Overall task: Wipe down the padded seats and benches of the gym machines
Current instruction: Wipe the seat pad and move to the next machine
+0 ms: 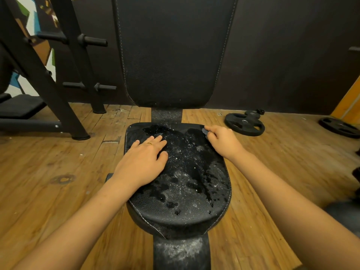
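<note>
The fingers (155, 140) of the left hand (144, 160) lie straight and a little spread, flat on the left half of the seat pad (187, 191). One of them carries a thin ring (149, 143). The right hand (222, 141) is at the far right corner of the same pad. Its fingers are curled and pinch a small dark object (204, 131) that touches the pad there; I cannot tell if it is a cloth or a sponge.

The seat pad is black, with a grained surface and light stitching along its edge. Dark wet patches and pale foamy specks cover most of it. Behind its far edge one black backrest pad (171, 55) stands upright. Below its near edge the frame beam (181, 252) is also speckled white.

The floor (58, 172) is of worn wooden planks, and the wall (282, 55) behind is dark. At the left stands a black rack (64, 75) with four pegs in view.

Three weight plates lie on the floor at the right: one large (244, 124), one smaller (253, 113) just behind it, and one (340, 129) near the right edge.
</note>
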A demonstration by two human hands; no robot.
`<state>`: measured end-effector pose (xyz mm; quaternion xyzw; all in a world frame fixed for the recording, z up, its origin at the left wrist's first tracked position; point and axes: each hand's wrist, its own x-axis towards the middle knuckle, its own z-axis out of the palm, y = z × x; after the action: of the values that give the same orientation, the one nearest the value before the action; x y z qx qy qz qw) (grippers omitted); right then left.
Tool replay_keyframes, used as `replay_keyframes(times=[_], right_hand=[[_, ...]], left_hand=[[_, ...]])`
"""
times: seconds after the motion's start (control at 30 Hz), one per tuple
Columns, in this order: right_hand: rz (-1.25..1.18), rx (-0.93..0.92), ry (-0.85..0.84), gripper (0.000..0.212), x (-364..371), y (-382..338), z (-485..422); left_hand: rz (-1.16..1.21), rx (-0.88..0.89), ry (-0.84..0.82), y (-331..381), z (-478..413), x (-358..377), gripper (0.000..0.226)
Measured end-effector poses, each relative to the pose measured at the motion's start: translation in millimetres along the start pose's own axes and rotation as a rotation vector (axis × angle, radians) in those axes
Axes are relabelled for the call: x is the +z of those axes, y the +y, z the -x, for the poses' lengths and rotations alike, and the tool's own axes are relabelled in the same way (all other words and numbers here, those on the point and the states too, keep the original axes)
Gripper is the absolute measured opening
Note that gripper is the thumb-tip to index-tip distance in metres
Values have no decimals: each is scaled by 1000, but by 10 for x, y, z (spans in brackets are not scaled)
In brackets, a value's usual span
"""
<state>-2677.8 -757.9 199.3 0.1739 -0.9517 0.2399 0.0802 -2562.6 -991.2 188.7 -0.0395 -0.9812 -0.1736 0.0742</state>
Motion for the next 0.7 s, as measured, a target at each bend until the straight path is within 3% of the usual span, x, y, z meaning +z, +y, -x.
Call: replay_keyframes(times=[0.23,0.5,0.7], right_hand=[[154,-82,-74,45,-80,-50,603],[130,90,-28,36,-30,-196,168],[225,6,-78,38,-121,-286,1014]], left_hand=[[3,5,13,-14,-9,17,52],[16,-4,-8,-9,-1,-5,52],[12,2,6,-11,5,12,52]])
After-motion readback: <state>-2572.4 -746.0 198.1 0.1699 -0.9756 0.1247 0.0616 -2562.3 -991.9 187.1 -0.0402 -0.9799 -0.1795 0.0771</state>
